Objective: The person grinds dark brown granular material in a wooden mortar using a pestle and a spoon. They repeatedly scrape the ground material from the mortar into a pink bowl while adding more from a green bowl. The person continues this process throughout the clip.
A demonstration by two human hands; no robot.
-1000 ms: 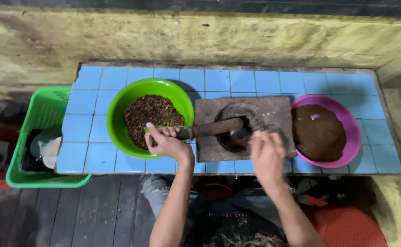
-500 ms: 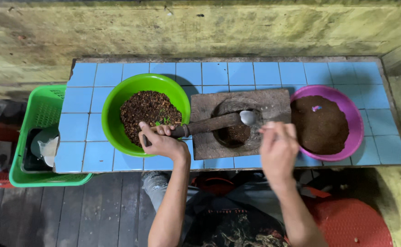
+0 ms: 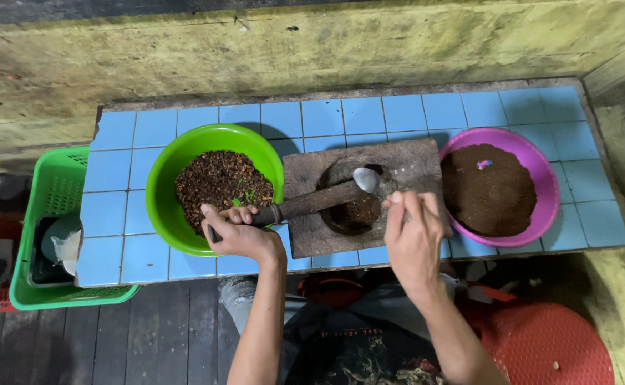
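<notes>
Two bare hands at a blue-tiled counter (image 3: 398, 114) set against a stained yellow wall. Left hand (image 3: 240, 235): closed around the handle end of a dark cylindrical pestle (image 3: 305, 204), which lies tilted across the rim of a grey rectangular stone mortar slab (image 3: 405, 160), its far end reaching toward the round hollow in the slab. Right hand (image 3: 414, 239): fingers pinched on the handle of a metal spoon (image 3: 367, 180), the spoon's bowl raised over the hollow, just beside the pestle's tip; dark ground matter sits in the hollow. Left of the slab and touching it, a bright green round plastic bowl (image 3: 166, 167) holding coarse dark brown seeds or spice with a few green flecks; the left hand rests at its near rim. Right of the slab, a purple round plastic bowl (image 3: 541, 178) filled with fine dark brown powder. Off the counter's left end, a green plastic basket (image 3: 38, 207) with mixed items inside, too dim to identify.
</notes>
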